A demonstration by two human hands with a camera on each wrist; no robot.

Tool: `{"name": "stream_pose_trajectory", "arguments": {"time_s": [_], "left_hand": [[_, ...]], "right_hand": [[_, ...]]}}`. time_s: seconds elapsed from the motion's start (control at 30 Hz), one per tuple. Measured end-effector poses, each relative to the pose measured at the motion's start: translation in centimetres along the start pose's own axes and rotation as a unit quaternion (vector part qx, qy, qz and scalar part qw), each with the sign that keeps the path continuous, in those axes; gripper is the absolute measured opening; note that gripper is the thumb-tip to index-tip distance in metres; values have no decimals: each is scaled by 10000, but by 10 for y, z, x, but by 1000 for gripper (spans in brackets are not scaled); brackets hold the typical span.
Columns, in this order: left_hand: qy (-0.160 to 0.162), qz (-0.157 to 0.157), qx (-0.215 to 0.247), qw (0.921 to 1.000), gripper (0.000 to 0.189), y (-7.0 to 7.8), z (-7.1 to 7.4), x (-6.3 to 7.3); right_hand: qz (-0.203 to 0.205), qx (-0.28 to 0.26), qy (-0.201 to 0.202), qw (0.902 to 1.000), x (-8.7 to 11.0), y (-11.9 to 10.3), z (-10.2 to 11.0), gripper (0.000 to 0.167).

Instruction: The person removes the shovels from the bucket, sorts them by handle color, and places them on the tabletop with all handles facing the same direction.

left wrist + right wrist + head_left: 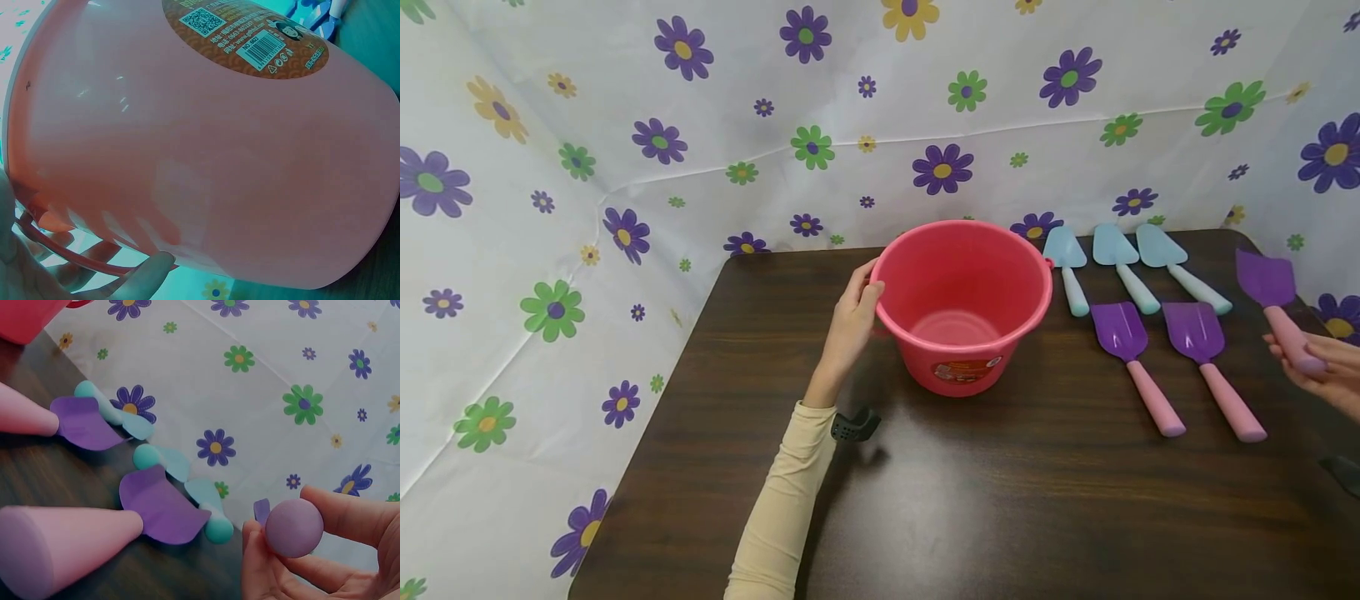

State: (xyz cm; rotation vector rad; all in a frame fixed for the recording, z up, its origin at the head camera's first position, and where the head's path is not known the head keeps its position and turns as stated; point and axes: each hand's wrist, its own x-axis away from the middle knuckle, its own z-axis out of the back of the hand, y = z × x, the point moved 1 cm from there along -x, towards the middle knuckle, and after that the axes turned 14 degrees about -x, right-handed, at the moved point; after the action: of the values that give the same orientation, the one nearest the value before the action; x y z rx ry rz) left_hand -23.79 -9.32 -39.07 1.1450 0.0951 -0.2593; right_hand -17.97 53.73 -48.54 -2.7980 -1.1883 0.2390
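A pink plastic bucket (917, 362) stands upright on the dark wooden table, its inside bare. At the bucket's left rim, my left hand (852, 312) grips it, with the thumb at the edge. Close up in the left wrist view, fingers (147, 275) reach along the bucket wall beside its red carrying handle (87, 261). On the far right my right hand (1326, 367) pinches the pink handle of a purple toy shovel (1266, 277), raised blade up. The right wrist view shows that handle's round end (294, 528) between thumb and fingers.
Two more purple shovels (1120, 331) (1195, 331) with pink handles lie right of the bucket. Behind them lie three light-blue trowels (1064, 247) (1114, 245) (1161, 247). A white flower-print sheet (715, 125) hangs along the table's back and left side.
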Motion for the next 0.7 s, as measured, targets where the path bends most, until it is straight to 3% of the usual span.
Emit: {"name": "stream_pose_trajectory", "arguments": {"time_s": [0.2,0.3,0.43,0.5,0.7], "left_hand": [[34,-23,-63,10000,49,0,0,0],[54,-13,-117,9999,49,0,0,1],[83,-4,-182,9998,50,0,0,1],[81,-8,-164,9998,50,0,0,1],[65,-76,-175,9998,49,0,-1,0]], "right_hand": [[-201,-157,-41,9997,4,-1,8,50],[-117,57,163,9998,6,-1,9,52],[438,859,1118,9890,11,-2,8,52],[510,983,1347,9847,13,-3,10,53],[69,553,973,9937,17,-6,14,53]]}}
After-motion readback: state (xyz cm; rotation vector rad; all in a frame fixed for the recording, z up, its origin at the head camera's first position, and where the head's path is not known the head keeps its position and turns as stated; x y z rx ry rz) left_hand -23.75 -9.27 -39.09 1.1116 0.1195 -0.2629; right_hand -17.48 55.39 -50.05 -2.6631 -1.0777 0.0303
